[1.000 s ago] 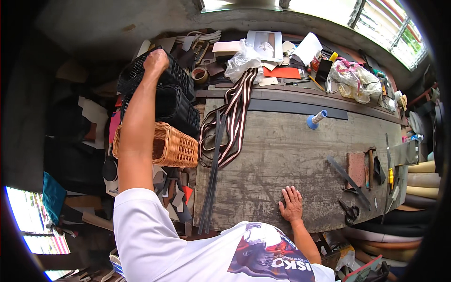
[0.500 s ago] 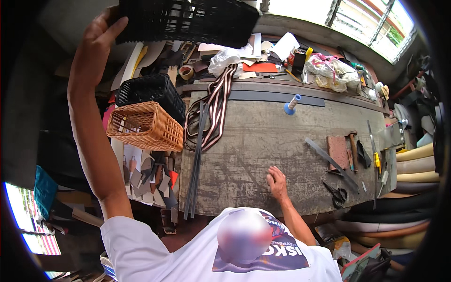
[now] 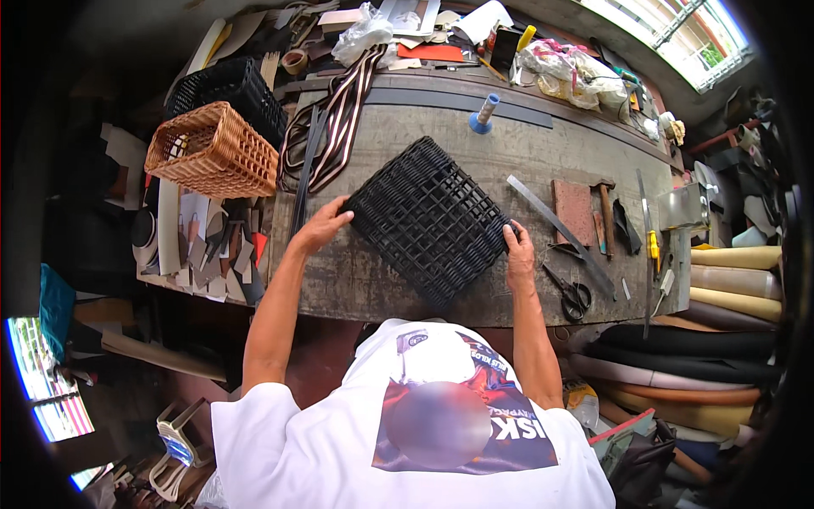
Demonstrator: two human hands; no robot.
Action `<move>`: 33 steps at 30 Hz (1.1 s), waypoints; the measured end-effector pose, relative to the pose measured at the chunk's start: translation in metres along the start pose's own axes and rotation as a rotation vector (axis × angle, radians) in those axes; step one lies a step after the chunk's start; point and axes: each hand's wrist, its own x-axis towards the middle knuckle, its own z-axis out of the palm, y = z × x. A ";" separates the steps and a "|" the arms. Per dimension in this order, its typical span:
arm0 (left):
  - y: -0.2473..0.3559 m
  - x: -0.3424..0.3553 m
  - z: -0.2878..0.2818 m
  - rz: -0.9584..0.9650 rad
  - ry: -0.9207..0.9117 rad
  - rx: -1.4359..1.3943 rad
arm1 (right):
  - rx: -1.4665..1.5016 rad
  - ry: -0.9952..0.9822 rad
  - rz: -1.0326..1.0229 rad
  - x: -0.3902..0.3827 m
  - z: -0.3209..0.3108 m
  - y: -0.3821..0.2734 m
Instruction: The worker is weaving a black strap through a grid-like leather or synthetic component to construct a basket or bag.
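A black woven basket [image 3: 432, 216] is held over the near middle of the worn workbench [image 3: 339, 288], turned at a slant. At its left corner, my left hand [image 3: 326, 224] is closed on the edge, thumb on top. My right hand [image 3: 519, 252] grips the opposite corner, its thumb on the rim. Just left of the basket lie dark flat strips [image 3: 307, 165] and a striped strap [image 3: 343, 127] in loose loops. A tan wicker basket [image 3: 212, 153] and another black basket [image 3: 229, 93] stand farther left.
To the right lie a metal ruler [image 3: 560, 233], scissors [image 3: 570, 293], a reddish block [image 3: 574, 212], a hammer [image 3: 605, 216] and a yellow-handled screwdriver [image 3: 653, 246]. A blue spool [image 3: 485, 114] stands toward the back. Material rolls [image 3: 733, 280] are stacked at right; clutter lines the back edge.
The black basket has come down from the upper left to the bench in front of me. My right hand, earlier free over the bench, now grips it too. The view has shifted.
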 end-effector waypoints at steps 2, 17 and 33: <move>-0.013 0.000 0.023 0.055 0.351 -0.127 | -0.278 0.040 -0.010 -0.017 -0.003 0.009; 0.015 0.016 0.099 0.160 0.436 0.223 | -1.058 -0.052 -0.405 -0.059 0.049 -0.042; 0.007 0.018 0.139 0.325 0.674 0.720 | -1.373 -0.112 -0.604 0.017 0.097 -0.016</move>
